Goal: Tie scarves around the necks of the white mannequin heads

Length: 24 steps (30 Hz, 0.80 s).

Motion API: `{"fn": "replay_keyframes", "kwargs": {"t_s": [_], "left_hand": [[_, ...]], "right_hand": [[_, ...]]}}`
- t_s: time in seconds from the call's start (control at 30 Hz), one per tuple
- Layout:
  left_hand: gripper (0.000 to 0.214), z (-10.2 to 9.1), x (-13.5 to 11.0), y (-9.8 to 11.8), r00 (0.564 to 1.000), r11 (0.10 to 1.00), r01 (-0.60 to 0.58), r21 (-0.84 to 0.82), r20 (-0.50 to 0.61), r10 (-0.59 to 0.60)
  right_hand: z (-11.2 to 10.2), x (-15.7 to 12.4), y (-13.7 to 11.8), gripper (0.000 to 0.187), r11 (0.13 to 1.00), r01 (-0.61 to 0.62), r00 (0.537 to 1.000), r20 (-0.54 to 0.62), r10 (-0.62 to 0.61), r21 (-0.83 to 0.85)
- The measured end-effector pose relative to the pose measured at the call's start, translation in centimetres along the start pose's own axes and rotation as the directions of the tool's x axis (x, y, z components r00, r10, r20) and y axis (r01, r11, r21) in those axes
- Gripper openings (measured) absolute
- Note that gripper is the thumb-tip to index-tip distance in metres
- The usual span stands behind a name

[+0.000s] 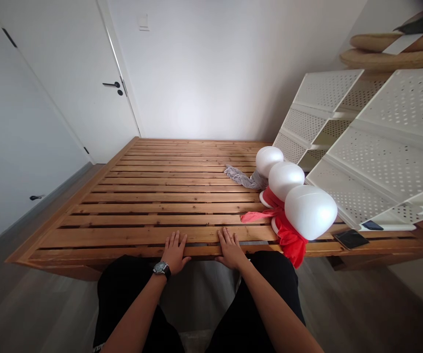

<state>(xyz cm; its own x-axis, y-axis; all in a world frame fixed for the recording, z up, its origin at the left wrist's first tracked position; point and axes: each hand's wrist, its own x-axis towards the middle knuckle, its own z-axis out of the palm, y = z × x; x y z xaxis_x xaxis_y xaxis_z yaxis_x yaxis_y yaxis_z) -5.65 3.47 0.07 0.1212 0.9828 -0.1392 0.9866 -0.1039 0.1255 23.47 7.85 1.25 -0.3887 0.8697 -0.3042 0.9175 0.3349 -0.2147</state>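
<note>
My left hand (175, 251) lies flat on the near edge of a wooden slatted bed frame (152, 196), fingers stretched out, a watch (161, 268) on its wrist. My right hand (229, 248) rests flat beside it on the same slat, fingers apart. Neither hand holds anything. To the right of my right hand stand three white foam heads (310, 211) in a row. Red cloth (290, 239) is wrapped round the two nearer ones and hangs over the frame's edge. A grey cloth (242, 177) lies by the farthest head.
A white perforated shelf unit (373, 147) leans over the frame's right side. A dark phone (351, 239) lies on the frame under it. A white door (79, 83) with a black handle stands at the back left. My knees in black trousers are below the frame's edge.
</note>
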Motion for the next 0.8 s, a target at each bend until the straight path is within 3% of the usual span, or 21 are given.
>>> {"fn": "replay_keyframes", "kwargs": {"t_s": [0.8], "left_hand": [[0.091, -0.22, -0.03, 0.25, 1.0, 1.0, 0.01, 0.027, 0.01, -0.01]], "right_hand": [[0.25, 0.08, 0.13, 0.116, 1.0, 0.004, 1.0, -0.011, -0.004, 0.002]]}}
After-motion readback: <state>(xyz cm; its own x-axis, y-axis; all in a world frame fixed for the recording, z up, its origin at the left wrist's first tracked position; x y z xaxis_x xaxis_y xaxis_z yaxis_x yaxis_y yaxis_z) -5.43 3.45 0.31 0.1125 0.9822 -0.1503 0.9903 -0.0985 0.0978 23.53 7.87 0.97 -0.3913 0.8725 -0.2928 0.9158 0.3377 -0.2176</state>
